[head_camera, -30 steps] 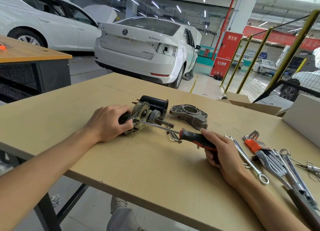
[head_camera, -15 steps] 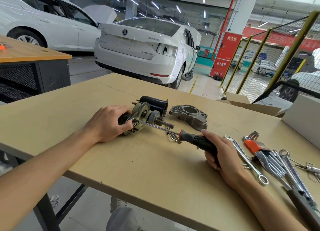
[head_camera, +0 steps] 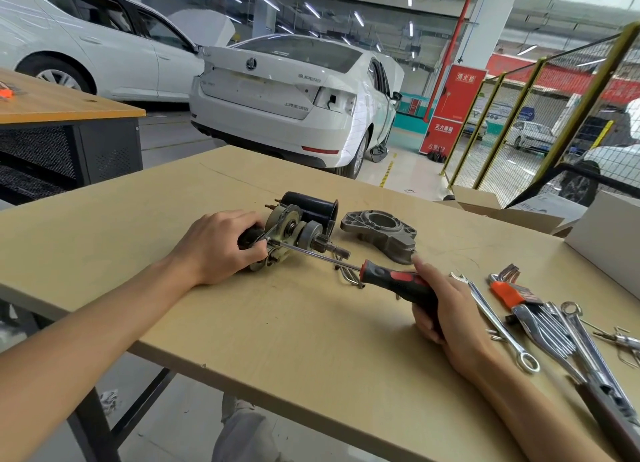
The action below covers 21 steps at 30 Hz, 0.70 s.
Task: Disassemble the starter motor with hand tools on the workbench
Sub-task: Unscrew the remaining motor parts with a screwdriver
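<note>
The starter motor (head_camera: 298, 231) lies on its side on the workbench (head_camera: 277, 323), gear end and shaft pointing right. My left hand (head_camera: 214, 246) grips its left, black end. My right hand (head_camera: 446, 312) holds the red-and-black handle of a screwdriver (head_camera: 391, 281). The screwdriver's shaft runs up-left and its tip sits against the motor beside my left thumb. The grey cast nose housing (head_camera: 381, 234) lies apart, just right of the motor. The black cylindrical body (head_camera: 311, 205) sits behind the gears.
Spanners (head_camera: 495, 323), an orange-holdered hex key set (head_camera: 509, 288) and other chrome tools lie at the right. Bent wire clips (head_camera: 348, 274) lie under the screwdriver shaft. Cardboard boxes (head_camera: 609, 233) stand at the back right. White cars are parked beyond the bench.
The screwdriver handle has turned slightly in my right hand, showing more red. Both hands and the motor stay in about the same place.
</note>
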Each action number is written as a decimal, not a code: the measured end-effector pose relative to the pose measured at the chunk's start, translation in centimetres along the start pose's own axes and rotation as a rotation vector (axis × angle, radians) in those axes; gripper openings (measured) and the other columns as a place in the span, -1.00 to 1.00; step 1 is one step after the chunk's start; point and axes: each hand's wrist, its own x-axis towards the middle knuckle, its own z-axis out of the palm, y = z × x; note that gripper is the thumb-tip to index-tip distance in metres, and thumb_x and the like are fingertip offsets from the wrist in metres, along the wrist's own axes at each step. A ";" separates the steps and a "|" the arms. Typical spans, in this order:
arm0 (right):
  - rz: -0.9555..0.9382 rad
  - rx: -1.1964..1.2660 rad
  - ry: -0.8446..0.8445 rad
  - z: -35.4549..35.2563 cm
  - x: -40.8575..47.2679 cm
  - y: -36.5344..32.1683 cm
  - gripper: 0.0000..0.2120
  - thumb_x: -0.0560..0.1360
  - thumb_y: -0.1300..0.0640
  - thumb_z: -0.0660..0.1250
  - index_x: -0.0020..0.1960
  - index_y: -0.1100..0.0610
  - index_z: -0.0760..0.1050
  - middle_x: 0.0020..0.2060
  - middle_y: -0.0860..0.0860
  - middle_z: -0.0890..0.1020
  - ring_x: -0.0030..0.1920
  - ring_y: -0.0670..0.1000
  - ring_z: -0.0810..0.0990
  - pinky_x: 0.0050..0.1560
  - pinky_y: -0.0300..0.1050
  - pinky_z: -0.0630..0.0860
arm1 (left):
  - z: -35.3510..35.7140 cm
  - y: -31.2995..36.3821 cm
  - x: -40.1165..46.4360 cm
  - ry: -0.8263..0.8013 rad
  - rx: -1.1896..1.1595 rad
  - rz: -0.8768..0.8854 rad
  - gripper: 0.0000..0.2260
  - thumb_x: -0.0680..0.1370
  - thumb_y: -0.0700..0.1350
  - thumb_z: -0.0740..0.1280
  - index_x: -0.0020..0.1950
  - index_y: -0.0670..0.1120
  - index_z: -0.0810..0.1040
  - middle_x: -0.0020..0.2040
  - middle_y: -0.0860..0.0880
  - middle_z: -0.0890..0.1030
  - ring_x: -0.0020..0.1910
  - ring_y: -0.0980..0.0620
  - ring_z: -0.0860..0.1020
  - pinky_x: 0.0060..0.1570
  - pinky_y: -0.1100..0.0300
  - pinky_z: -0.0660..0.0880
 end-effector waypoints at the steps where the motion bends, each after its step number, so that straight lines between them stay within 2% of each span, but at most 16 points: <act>1: 0.003 -0.002 0.005 0.0 0.0 0.0 -0.52 0.37 -0.31 0.29 -0.28 0.12 0.61 -0.56 0.13 0.31 -0.57 0.03 0.20 -0.54 -0.16 0.12 | 0.0 0.0 0.0 0.001 0.000 0.001 -0.52 0.38 0.28 0.02 -0.06 -0.03 0.52 -0.21 0.03 0.55 -0.21 -0.04 0.46 -0.25 0.08 0.38; 4: -0.002 -0.006 0.001 0.0 0.1 -0.1 -0.60 0.37 -0.23 0.32 -0.26 0.11 0.61 -0.54 0.13 0.31 -0.55 0.03 0.21 -0.53 -0.16 0.13 | 0.0 0.0 0.0 0.005 0.001 0.001 -0.52 0.38 0.28 0.02 -0.06 -0.02 0.52 -0.21 0.04 0.55 -0.21 -0.04 0.46 -0.25 0.09 0.36; 8: -0.018 0.023 -0.004 -0.2 0.2 -0.1 -0.61 0.28 -0.23 0.41 -0.15 0.09 0.66 -0.49 0.11 0.37 -0.50 0.01 0.26 -0.52 -0.22 0.16 | 0.0 0.0 0.0 0.002 0.008 0.003 -0.51 0.38 0.28 0.02 -0.05 -0.04 0.53 -0.20 0.02 0.56 -0.20 -0.06 0.47 -0.21 0.04 0.44; 12: -0.006 0.066 -0.006 -0.4 0.3 0.1 -0.69 0.28 -0.11 0.45 -0.11 0.10 0.65 -0.44 0.06 0.40 -0.44 0.01 0.30 -0.49 -0.19 0.16 | 0.0 -0.1 0.1 0.006 0.003 0.006 -0.52 0.39 0.28 0.03 -0.06 -0.03 0.53 -0.21 0.03 0.56 -0.21 -0.05 0.48 -0.23 0.06 0.42; 17: 0.028 0.013 0.020 -0.2 0.3 0.2 -0.38 0.36 -0.33 0.33 -0.22 0.30 0.57 -0.55 0.12 0.34 -0.57 0.02 0.24 -0.57 -0.23 0.16 | 0.1 -0.2 0.0 0.011 0.000 -0.003 -0.53 0.38 0.28 0.03 -0.06 -0.02 0.52 -0.22 0.05 0.54 -0.22 -0.03 0.46 -0.27 0.10 0.34; 21: 0.015 0.004 0.002 0.0 0.3 0.0 -0.57 0.40 -0.24 0.34 -0.29 0.15 0.60 -0.55 0.11 0.28 -0.56 0.01 0.17 -0.56 -0.21 0.13 | 0.1 -0.3 0.0 0.009 0.006 -0.007 -0.52 0.37 0.29 0.03 -0.06 -0.02 0.52 -0.22 0.03 0.54 -0.22 -0.04 0.46 -0.27 0.10 0.34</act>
